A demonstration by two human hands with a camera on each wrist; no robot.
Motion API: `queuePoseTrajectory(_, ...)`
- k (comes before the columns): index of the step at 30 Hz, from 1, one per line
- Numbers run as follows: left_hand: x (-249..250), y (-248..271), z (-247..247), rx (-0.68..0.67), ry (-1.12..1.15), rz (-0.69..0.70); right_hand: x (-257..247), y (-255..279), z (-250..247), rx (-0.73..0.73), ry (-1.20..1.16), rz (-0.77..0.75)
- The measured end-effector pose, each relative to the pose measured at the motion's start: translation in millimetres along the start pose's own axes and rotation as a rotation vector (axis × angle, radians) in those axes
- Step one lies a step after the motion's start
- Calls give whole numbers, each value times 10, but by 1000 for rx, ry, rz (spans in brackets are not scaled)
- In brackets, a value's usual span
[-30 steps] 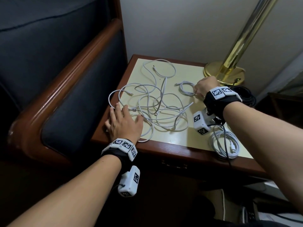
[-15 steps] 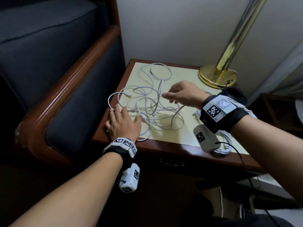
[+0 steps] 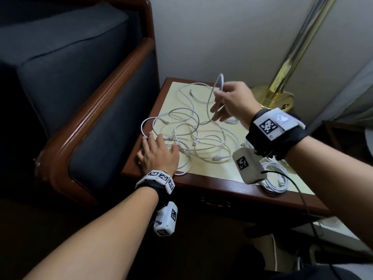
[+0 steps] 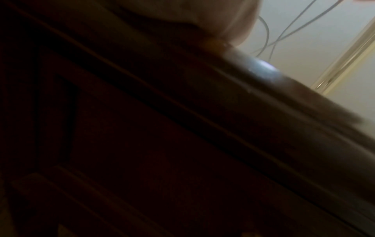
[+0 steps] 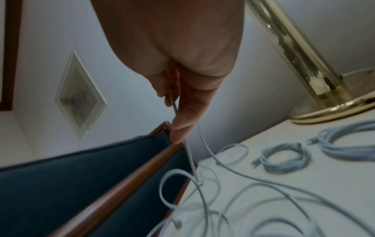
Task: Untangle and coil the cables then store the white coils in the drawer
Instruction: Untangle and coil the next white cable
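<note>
Two hands are working the white tangle (image 3: 191, 138) on the cream-topped side table (image 3: 228, 172): in the head view the right hand (image 3: 232, 102), which a second ago was resting by a small coil near the brass lamp base (image 3: 272, 97), is now lifting a strand (image 3: 214, 93) into a tall arch, pinched between thumb and forefinger with the other fingers loosely spread. That suggests a new cable is being teased free for coiling. The left hand (image 3: 159, 154) is staying flat, fingers straight, pinning loops at the near left corner; a finished coil (image 3: 276, 178) is lying at the front right, and the drawer (image 3: 216, 203) below is closed. From the left wrist, mostly dark polished wood is showing, with thin cable arcs above. From the right wrist, fingers (image 5: 182, 121) are pinching the smooth, springy cord (image 5: 189, 154), with two neat round coils (image 5: 286, 158) lying beyond.
</note>
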State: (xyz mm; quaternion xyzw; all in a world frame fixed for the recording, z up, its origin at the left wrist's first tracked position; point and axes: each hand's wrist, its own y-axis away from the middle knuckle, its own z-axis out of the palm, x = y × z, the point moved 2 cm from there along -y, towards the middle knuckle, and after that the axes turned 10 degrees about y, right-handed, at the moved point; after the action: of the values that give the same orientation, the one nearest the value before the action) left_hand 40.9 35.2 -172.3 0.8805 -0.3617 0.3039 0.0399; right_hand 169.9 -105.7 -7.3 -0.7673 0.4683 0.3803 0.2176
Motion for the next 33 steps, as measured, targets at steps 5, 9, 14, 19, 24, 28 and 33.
queuePoseTrajectory(5, 15, 0, -23, -40, 4, -21, -322, 92, -506, 225, -219, -110)
queuePoseTrajectory(9, 17, -11, -51, -81, 8, -39, -523, 346, -756, 271, -318, -190)
queuePoseTrajectory(14, 64, -71, -191, -255, 98, -108, -742, 690, -1083, 270, -438, -296)
queuePoseTrajectory(19, 171, -192, -440, -526, 252, -157, -977, 933, -1395, 290, -444, -366)
queuePoseTrajectory(24, 508, -145, -770, -475, 513, -174, -1228, 1196, -1557, 329, -462, -386)
queuePoseTrajectory(28, 922, -40, -1024, -374, 578, 9, -1457, 1430, -1670, 349, -546, -428)
queuePoseTrajectory(33, 1364, 118, -1246, -503, 663, 141, -1593, 1648, -1833, 247, -719, -546)
